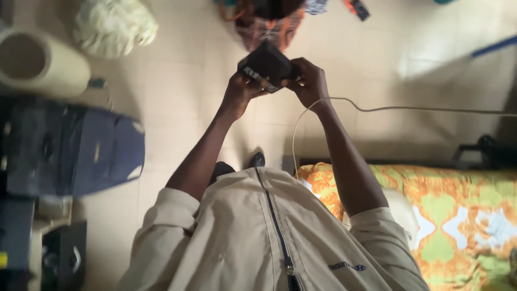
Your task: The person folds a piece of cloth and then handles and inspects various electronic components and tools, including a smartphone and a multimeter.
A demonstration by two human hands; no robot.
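The black box (266, 66) is held above the tiled floor (177, 108), the left hand (240, 89) closed on its left side, the right hand (308, 82) gripping its right, a thin cable (409, 109) trailing right.

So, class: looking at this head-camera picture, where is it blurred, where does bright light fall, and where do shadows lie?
Head view: soft all over, the black box held in the left hand and right hand smeared; a bright patch on the tiled floor at upper right, with dark shadow beside it; the roll and edges look bent by the wide lens.
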